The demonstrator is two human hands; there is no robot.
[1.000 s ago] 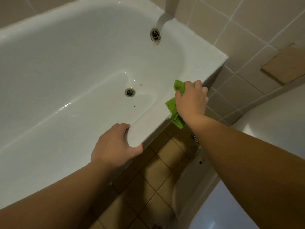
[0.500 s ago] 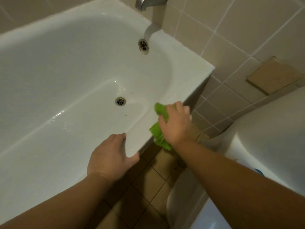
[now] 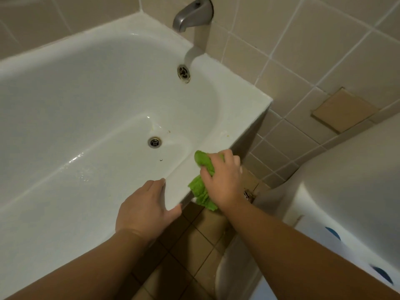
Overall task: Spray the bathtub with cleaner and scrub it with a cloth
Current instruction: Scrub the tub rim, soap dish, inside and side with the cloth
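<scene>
The near rim of the bathtub (image 3: 236, 118) is being scrubbed, and firm, overlapping strokes would best be carried on toward the yellowish spots by the corner. The green cloth (image 3: 200, 187) is bunched and gripped in the curled right hand (image 3: 223, 178) against the rim's outer edge. The left hand (image 3: 145, 211) is laid open over the rim, fingers relaxed, as a brace.

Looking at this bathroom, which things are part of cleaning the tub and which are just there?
Part of the job: bathtub, green cloth, right hand gripping it, left hand resting on the rim.
Just there: faucet spout, drain, overflow plate, wall tiles, floor tiles.
</scene>
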